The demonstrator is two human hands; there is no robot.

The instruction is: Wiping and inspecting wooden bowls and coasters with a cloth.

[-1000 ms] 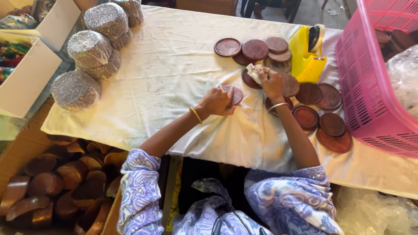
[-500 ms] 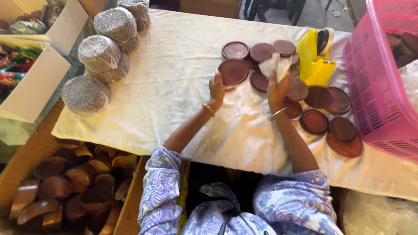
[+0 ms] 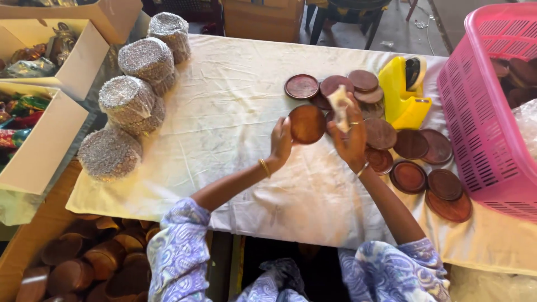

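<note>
My left hand [image 3: 280,142] holds a round brown wooden disc [image 3: 307,124] upright by its edge, lifted above the white cloth [image 3: 224,123]. My right hand [image 3: 351,140] grips a small crumpled pale rag [image 3: 339,104] just right of the disc, close to its face. Several more brown discs [image 3: 411,144] lie spread on the cloth beyond and to the right of my hands, some overlapping.
A pink plastic basket [image 3: 481,106] stands at the right. A yellow tape dispenser [image 3: 404,92] sits behind the discs. Silver-wrapped round stacks [image 3: 130,100] line the left edge, open cardboard boxes [image 3: 53,140] beside them. A box of brown wooden pieces [image 3: 84,263] lies below left.
Both hands have risen from the cloth; the left hand has turned the disc upright, and the right hand has brought the rag up beside it.
</note>
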